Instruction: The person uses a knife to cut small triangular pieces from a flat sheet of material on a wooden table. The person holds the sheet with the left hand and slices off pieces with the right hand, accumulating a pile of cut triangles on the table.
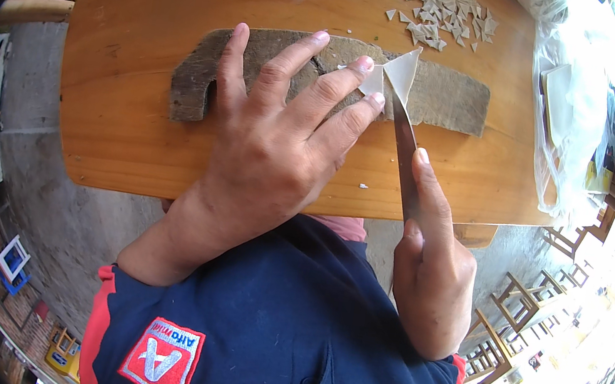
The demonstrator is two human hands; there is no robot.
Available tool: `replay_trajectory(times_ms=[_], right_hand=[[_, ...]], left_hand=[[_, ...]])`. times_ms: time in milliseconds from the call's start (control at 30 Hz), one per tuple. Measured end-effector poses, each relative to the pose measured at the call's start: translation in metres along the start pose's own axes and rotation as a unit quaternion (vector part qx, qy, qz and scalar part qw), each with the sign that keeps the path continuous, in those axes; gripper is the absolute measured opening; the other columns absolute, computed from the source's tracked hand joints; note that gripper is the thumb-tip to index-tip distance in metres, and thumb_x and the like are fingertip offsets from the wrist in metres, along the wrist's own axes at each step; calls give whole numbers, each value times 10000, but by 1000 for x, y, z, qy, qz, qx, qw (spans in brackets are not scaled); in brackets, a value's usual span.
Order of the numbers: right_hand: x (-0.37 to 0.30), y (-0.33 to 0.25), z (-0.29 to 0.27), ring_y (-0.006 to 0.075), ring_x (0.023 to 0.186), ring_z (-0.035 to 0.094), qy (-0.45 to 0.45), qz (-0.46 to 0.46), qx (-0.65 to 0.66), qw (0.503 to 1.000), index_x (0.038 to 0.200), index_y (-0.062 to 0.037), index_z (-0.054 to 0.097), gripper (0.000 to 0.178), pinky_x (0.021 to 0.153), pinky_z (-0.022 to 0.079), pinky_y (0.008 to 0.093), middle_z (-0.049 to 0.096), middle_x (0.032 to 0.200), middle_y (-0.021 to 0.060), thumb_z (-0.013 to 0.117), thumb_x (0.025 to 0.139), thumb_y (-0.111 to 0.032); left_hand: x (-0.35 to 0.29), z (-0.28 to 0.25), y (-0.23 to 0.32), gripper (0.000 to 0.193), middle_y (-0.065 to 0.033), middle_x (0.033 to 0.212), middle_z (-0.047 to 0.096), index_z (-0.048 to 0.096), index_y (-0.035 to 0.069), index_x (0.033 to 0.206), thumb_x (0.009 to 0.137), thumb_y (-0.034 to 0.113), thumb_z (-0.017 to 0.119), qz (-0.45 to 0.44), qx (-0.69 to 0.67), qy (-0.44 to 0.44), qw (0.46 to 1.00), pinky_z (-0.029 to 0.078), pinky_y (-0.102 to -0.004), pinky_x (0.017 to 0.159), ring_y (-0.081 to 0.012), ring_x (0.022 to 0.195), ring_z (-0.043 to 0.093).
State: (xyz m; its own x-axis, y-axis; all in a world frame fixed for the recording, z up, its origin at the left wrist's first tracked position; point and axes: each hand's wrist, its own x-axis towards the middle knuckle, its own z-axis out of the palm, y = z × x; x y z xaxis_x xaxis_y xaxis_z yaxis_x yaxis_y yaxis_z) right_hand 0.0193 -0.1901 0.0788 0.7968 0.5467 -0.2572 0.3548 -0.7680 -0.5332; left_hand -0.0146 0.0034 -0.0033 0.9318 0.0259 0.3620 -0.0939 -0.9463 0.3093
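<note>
A worn wooden cutting board (451, 102) with an irregular outline lies on the table. My left hand (276, 137) is spread over it, palm down, with its thumb and index fingertips on a thin off-white sheet piece (372, 82). My right hand (433, 267) grips a knife (405, 147), index finger stretched along the blade. The blade's tip meets a pointed off-white piece (403, 71) beside the left fingertips. The knife's handle is mostly hidden in the right hand.
Small off-white triangles (449, 12) lie heaped at the table's far right. A clear plastic bag (555, 108) with pale sheets inside sits on the right edge of the wooden table (135, 146). Wooden stools (526, 298) stand on the floor to the right.
</note>
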Motion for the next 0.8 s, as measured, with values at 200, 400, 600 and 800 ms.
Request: replay_trajectory(times_ms=[200, 400, 600, 800], right_hand=[[13, -7, -3, 390, 1030, 729, 0, 0, -5, 1000, 1485, -39, 497, 603, 856, 557, 385, 686, 1217, 272, 471, 907, 131], [19, -6, 0, 379, 1040, 729, 0, -11, -16, 1000, 1479, -43, 505, 573, 840, 561, 399, 683, 1263, 237, 459, 929, 111], [20, -7, 1, 383, 1070, 715, -6, -5, -18, 1000, 1483, -43, 497, 580, 847, 565, 409, 665, 1307, 228, 453, 926, 110], [22, -7, 2, 377, 912, 705, 2, -14, -52, 999, 1495, -67, 487, 616, 749, 560, 431, 656, 1149, 208, 477, 905, 110]], left_hand=[[-1, -1, -1, 340, 13, 1384, 632, 737, 220, 1202, 864, 187, 725, -5, 8, 1, 1000, 166, -633, 1198, -291, 1357, 492], [-1, -2, -2, 336, 13, 1390, 630, 738, 225, 1193, 859, 192, 733, -8, -4, 0, 1000, 159, -630, 1202, -290, 1355, 494], [-1, -1, -2, 323, 14, 1386, 633, 739, 221, 1173, 852, 190, 742, -10, -5, 8, 1000, 156, -632, 1204, -293, 1354, 494], [-1, -1, -2, 323, 10, 1383, 634, 739, 218, 1171, 849, 187, 744, -10, -9, 11, 1000, 160, -635, 1203, -296, 1355, 494]])
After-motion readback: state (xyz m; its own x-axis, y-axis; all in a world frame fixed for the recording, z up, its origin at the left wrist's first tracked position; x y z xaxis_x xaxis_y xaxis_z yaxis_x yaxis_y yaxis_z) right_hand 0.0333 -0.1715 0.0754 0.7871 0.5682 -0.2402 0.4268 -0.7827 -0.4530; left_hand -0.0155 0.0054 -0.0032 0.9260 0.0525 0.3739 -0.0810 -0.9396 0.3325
